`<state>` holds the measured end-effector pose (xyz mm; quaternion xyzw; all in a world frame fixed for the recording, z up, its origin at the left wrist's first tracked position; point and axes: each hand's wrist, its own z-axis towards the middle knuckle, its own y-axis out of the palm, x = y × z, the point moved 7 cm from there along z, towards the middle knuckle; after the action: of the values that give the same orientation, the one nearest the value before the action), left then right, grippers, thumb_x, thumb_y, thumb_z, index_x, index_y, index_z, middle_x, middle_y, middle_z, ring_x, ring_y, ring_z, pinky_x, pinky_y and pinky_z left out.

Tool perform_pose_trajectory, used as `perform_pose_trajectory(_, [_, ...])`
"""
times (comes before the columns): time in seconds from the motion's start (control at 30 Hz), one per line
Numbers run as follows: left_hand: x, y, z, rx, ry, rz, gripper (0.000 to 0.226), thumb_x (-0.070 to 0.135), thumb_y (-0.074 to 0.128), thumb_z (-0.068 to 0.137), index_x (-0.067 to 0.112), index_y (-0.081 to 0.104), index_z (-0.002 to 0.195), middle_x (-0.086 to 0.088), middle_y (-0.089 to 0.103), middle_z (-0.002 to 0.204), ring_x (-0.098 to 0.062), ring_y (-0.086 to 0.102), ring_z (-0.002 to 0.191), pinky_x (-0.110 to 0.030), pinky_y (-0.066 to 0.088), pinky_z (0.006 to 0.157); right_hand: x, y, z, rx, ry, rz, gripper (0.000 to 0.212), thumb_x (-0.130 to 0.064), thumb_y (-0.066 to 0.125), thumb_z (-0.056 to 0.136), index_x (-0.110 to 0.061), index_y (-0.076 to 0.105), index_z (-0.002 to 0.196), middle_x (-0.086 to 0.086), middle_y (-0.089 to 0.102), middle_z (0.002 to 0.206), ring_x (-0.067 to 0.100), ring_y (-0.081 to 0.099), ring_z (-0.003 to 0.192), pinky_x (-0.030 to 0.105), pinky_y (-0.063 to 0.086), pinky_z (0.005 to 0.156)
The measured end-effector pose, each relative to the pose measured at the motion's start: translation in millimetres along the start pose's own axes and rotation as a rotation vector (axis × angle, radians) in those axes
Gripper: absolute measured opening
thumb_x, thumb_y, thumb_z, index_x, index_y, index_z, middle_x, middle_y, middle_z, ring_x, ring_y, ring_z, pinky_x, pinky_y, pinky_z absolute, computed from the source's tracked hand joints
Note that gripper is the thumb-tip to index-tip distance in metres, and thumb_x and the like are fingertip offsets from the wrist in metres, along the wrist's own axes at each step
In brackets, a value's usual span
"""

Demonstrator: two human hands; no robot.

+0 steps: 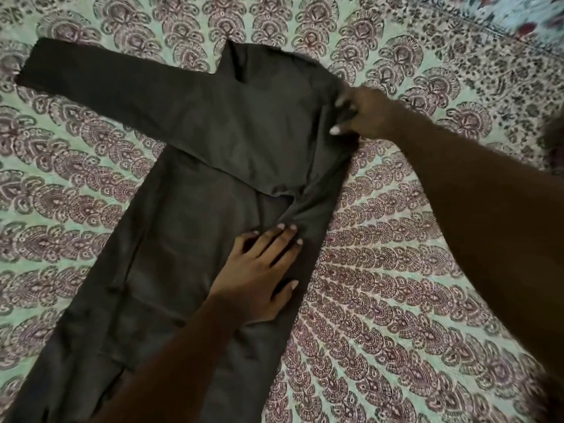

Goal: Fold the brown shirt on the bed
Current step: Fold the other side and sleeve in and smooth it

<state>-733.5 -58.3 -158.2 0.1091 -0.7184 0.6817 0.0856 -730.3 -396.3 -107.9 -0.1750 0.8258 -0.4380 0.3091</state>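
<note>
Left hand lies flat, fingers spread, pressing the brown shirt mid-body by its rt edge; right hand pinches cloth at the far rt shoulder — hands well apart. Shirt lies on the bed, long axis running away from the person, one sleeve across to the left. Next fold prob. turns along that rt edge.
</note>
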Motion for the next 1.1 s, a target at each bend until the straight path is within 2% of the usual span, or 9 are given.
perform_pose_trajectory(0.1, [-0.6, 1.4, 0.6, -0.012, -0.004, -0.002, 0.066, 0.055, 0.05, 0.096, 0.021, 0.047, 0.153, -0.003, 0.034, 0.167, -0.024, 0.035, 0.152, -0.048, 0.033, 0.11, 23.1, -8.9, 12.2, -0.004, 0.07, -0.089, 0.043, -0.042, 0.089, 0.075, -0.017, 0.067, 0.103, 0.016, 0.069, 0.11, 0.034, 0.064, 0.111, 0.039, 0.047, 0.099])
perform_pose_trajectory(0.23, [0.4, 3.8, 0.5, -0.004, 0.004, 0.006, 0.066, 0.054, 0.052, 0.094, 0.021, 0.05, 0.151, -0.003, 0.035, 0.166, -0.024, 0.037, 0.151, -0.049, 0.035, 0.108, 37.1, -8.0, 15.7, -0.046, 0.12, -0.028, 0.024, -0.021, 0.086, 0.082, -0.008, 0.071, 0.096, 0.015, 0.068, 0.093, 0.033, 0.067, 0.101, 0.028, 0.043, 0.081])
perform_pose_trajectory(0.33, [0.7, 1.5, 1.4, 0.006, 0.01, 0.024, 0.066, 0.054, 0.055, 0.092, 0.02, 0.053, 0.148, -0.005, 0.038, 0.164, -0.025, 0.042, 0.148, -0.049, 0.037, 0.107, 26.4, -14.8, 16.2, -0.01, 0.092, -0.032, 0.013, -0.009, 0.081, 0.081, -0.014, 0.077, 0.092, 0.007, 0.07, 0.091, 0.027, 0.067, 0.102, 0.029, 0.047, 0.09])
perform_pose_trajectory(0.4, [-0.2, 3.2, 2.3, 0.003, 0.009, 0.028, 0.066, 0.053, 0.056, 0.092, 0.019, 0.053, 0.149, -0.006, 0.039, 0.164, -0.026, 0.042, 0.148, -0.05, 0.037, 0.107, 15.6, -18.9, 19.4, 0.026, 0.074, 0.018, 0.009, -0.017, 0.079, 0.08, -0.022, 0.077, 0.087, -0.002, 0.072, 0.09, 0.022, 0.066, 0.103, 0.039, 0.046, 0.102])
perform_pose_trajectory(0.5, [-0.5, 3.2, 1.5, 0.008, 0.014, 0.03, 0.067, 0.053, 0.057, 0.091, 0.019, 0.053, 0.149, -0.006, 0.039, 0.164, -0.026, 0.042, 0.148, -0.049, 0.037, 0.106, -1.4, -11.0, 20.8, -0.057, 0.011, 0.082, 0.031, -0.036, 0.093, 0.068, -0.027, 0.074, 0.092, -0.01, 0.07, 0.084, 0.02, 0.067, 0.094, 0.051, 0.045, 0.105])
perform_pose_trajectory(0.7, [0.0, 2.0, 2.7, 0.0, 0.008, 0.018, 0.067, 0.053, 0.057, 0.09, 0.02, 0.054, 0.148, -0.005, 0.038, 0.164, -0.025, 0.041, 0.149, -0.049, 0.036, 0.107, -10.8, -22.7, 14.9, -0.014, -0.115, 0.323, 0.019, -0.004, 0.084, 0.081, -0.007, 0.079, 0.1, 0.01, 0.072, 0.088, 0.011, 0.063, 0.079, 0.022, 0.049, 0.075])
perform_pose_trajectory(0.9, [-0.4, 2.2, 3.6, 0.002, 0.009, 0.019, 0.067, 0.053, 0.058, 0.09, 0.02, 0.055, 0.148, -0.005, 0.039, 0.164, -0.025, 0.043, 0.148, -0.048, 0.037, 0.106, -24.5, -12.0, 23.6, 0.059, -0.21, 0.37, 0.021, -0.005, 0.085, 0.08, -0.006, 0.079, 0.099, 0.012, 0.074, 0.097, 0.014, 0.066, 0.089, 0.026, 0.052, 0.089])
perform_pose_trajectory(1.0, [-0.5, 4.2, 4.0, -0.017, 0.007, 0.026, 0.068, 0.053, 0.058, 0.09, 0.02, 0.053, 0.148, -0.005, 0.038, 0.165, -0.025, 0.041, 0.149, -0.048, 0.036, 0.106, -26.8, -1.9, 36.3, 0.121, -0.141, 0.102, 0.027, -0.02, 0.086, 0.082, -0.016, 0.077, 0.107, -0.006, 0.07, 0.109, 0.014, 0.061, 0.11, 0.042, 0.032, 0.109])
perform_pose_trajectory(1.1, [-1.8, 5.0, 3.1, -0.015, 0.004, 0.028, 0.068, 0.054, 0.058, 0.089, 0.021, 0.053, 0.149, -0.005, 0.037, 0.165, -0.025, 0.04, 0.149, -0.048, 0.035, 0.107, -20.3, 6.6, 38.2, 0.13, -0.062, 0.037, 0.027, -0.023, 0.083, 0.085, -0.02, 0.074, 0.11, -0.009, 0.064, 0.11, 0.012, 0.055, 0.114, 0.033, 0.014, 0.089])
